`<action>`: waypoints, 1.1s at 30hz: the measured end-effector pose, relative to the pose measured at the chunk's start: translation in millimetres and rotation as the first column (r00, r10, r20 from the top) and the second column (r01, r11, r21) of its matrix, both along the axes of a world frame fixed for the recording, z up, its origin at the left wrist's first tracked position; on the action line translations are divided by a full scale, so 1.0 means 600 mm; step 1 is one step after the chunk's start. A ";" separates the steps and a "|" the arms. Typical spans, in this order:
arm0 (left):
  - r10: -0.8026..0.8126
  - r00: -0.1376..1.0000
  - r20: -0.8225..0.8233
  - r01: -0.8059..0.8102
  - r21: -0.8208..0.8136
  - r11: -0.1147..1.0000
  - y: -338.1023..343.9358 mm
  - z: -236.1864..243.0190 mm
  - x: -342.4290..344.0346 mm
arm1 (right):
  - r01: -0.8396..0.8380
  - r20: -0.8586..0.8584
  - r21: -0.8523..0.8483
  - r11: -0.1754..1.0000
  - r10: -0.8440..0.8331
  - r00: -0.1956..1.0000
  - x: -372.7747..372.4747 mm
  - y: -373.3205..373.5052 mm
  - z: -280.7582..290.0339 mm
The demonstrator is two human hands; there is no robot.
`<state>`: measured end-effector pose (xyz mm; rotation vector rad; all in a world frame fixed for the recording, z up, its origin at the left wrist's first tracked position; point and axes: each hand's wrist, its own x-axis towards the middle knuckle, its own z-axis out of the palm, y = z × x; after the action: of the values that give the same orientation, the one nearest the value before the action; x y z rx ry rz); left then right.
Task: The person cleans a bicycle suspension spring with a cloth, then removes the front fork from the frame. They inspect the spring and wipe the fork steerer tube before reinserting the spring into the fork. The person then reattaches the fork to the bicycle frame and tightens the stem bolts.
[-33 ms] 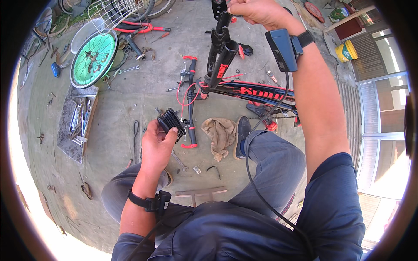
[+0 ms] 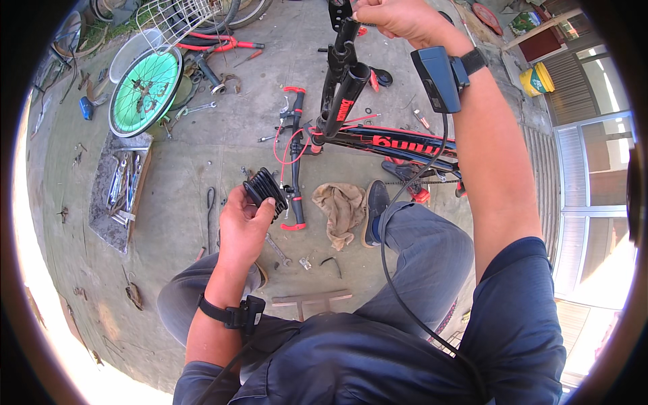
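My left hand [image 2: 244,226] is closed around a black ribbed coil [image 2: 264,194], held left of the handlebar. A black and red bicycle frame [image 2: 398,140] stands upside down in front of me. Its black fork [image 2: 335,67] points up and away. At the far end of the fork, my right hand [image 2: 405,19] is closed with its fingertips on the tip of one leg; the top of the hand is cut off by the view's edge. Down on the floor lies the handlebar [image 2: 295,158] with red ends and red cables.
A tan cloth [image 2: 339,210] lies by my shoe. To the left are a tray of wrenches [image 2: 121,182], a wheel with a green disc [image 2: 146,91], and a wire basket [image 2: 174,20]. A wrench [image 2: 278,250] sits near my knee. A black cable [image 2: 386,260] hangs from my right wrist.
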<state>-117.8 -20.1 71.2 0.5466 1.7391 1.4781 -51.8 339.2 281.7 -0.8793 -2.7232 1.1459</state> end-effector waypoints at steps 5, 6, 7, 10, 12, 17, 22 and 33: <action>0.003 1.000 -0.019 -0.003 -0.008 1.000 0.000 0.002 0.001 | 0.058 -0.082 0.077 0.995 -0.052 0.995 0.001 -0.008 -0.018; 0.002 1.000 -0.021 -0.002 -0.008 1.000 0.000 0.003 0.001 | 0.070 -0.163 0.082 0.994 -0.056 0.985 0.001 -0.009 -0.022; 0.003 1.000 -0.023 -0.003 -0.010 1.000 0.000 0.003 0.001 | 0.082 -0.243 0.087 0.993 -0.058 0.968 0.001 -0.011 -0.028; 0.012 1.000 -0.012 -0.012 -0.001 1.000 0.001 0.003 0.001 | 0.098 -0.305 0.012 0.995 -0.090 0.948 0.004 -0.009 -0.031; 0.005 1.000 -0.007 -0.006 -0.005 1.000 0.002 0.003 0.002 | 0.116 -0.292 -0.121 0.986 -0.147 0.945 0.011 -0.006 -0.027; -0.010 1.000 -0.007 0.009 -0.037 0.999 0.000 0.005 0.001 | 0.067 -0.321 -0.303 0.951 -0.168 0.932 0.036 -0.009 -0.020; 0.022 0.999 -0.034 -0.023 -0.031 0.999 0.002 0.005 0.004 | 0.073 -0.373 -0.374 0.925 -0.222 0.901 0.062 -0.018 -0.026; 0.024 0.999 -0.045 -0.025 -0.027 0.999 0.002 0.001 0.007 | 0.059 -0.376 -0.385 0.921 -0.215 0.902 0.108 -0.027 -0.032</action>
<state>-113.9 -18.7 72.1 0.5494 1.8043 1.4671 13.0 322.9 262.8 -0.7412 -2.1103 1.6250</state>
